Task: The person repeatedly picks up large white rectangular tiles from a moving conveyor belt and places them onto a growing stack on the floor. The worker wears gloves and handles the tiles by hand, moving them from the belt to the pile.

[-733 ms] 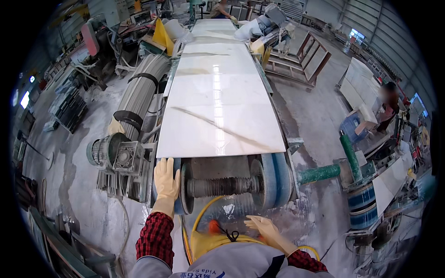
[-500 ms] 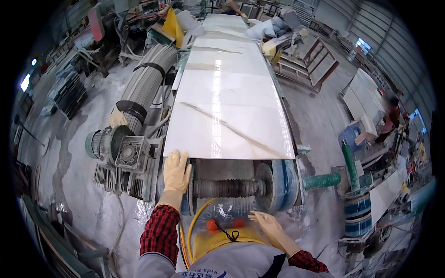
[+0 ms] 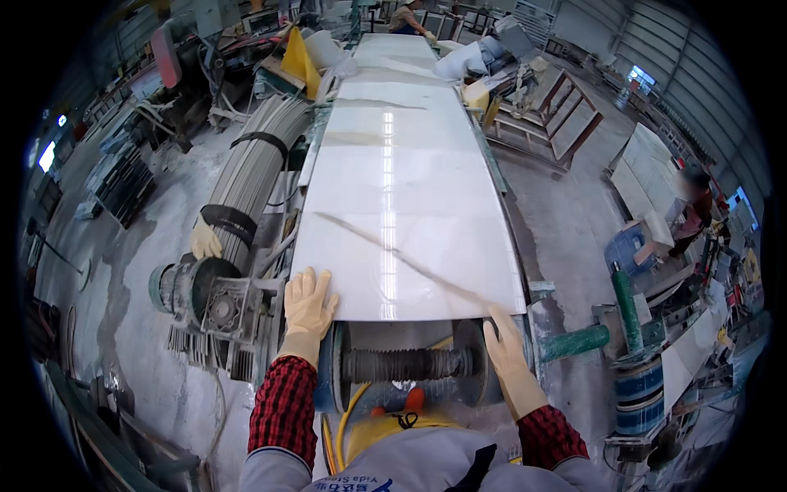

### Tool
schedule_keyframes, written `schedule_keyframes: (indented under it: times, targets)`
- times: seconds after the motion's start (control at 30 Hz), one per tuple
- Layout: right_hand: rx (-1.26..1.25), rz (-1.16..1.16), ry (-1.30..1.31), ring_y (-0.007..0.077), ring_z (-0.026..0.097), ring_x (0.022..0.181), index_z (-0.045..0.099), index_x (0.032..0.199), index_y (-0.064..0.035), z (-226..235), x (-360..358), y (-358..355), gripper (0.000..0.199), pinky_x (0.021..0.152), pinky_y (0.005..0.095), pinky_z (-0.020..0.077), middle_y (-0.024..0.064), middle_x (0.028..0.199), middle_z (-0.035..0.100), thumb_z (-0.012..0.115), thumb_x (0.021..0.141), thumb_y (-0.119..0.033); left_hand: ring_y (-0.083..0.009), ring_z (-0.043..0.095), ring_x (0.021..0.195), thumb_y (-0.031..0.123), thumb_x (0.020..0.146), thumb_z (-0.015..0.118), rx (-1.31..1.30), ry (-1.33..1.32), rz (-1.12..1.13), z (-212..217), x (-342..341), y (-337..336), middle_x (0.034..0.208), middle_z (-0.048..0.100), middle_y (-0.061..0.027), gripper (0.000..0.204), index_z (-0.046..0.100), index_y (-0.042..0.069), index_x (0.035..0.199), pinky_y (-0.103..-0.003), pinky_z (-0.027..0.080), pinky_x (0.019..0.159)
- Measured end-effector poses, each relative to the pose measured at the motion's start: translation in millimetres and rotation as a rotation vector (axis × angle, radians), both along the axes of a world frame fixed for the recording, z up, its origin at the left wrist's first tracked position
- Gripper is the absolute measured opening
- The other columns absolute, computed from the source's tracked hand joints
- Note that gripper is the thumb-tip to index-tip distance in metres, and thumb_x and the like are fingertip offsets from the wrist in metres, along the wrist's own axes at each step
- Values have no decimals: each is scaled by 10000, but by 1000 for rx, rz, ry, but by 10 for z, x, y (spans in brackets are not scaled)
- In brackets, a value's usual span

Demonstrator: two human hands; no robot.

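Observation:
A long white polished stone slab (image 3: 410, 189) with brown-grey veins lies flat on a conveyor in front of me. My left hand (image 3: 307, 307), in a pale rubber glove, rests at its near left corner, fingers stretched out and slightly apart. At the near right corner is my right hand (image 3: 508, 353), gloved alike. Its fingers reach out onto the slab's edge, with part of them hard to make out. Below the near edge sits a dark ribbed roller shaft (image 3: 410, 364) between two round end discs.
Left of the conveyor stands a motor with gearbox (image 3: 217, 299), a pale glove (image 3: 205, 239) and a banded bundle of strips (image 3: 254, 164). On the right are a green pipe (image 3: 578, 343), a blue drum (image 3: 639, 398) and a metal frame (image 3: 566, 123). Another person (image 3: 406, 18) is at the far end.
My right hand has come up from near my waist to the slab's right corner. My left hand stays at the left corner. The whole scene sits lower in view.

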State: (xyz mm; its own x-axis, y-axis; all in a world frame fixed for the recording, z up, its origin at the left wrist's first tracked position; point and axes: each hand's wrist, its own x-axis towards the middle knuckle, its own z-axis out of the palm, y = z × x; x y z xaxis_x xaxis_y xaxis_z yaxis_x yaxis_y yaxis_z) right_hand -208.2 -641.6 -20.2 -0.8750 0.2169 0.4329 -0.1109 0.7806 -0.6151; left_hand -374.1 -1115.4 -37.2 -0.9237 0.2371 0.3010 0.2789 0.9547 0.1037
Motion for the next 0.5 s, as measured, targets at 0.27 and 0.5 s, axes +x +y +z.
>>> schedule_keyframes:
  times: [0.27,0.5]
  targets:
    - [494,34,89,581,641,1539,724,1625,-40,-322,-1087,672,614,1327,667,512,337,1673,708,850,1066,-261,-439,486,1670,448,1159,741,-57,-59,78,131,-293,179,1802,569,-203,674,616,186,1767,-623,338,1411]
    - [415,110,-22,581,610,1564,715,1641,-21,-165,-1947,940,610,1363,639,483,332,1682,702,796,1088,-267,-496,513,1613,395,1112,769,-80,-40,12,252,-224,174,1750,587,-240,672,627,143,1719,-650,396,1356]
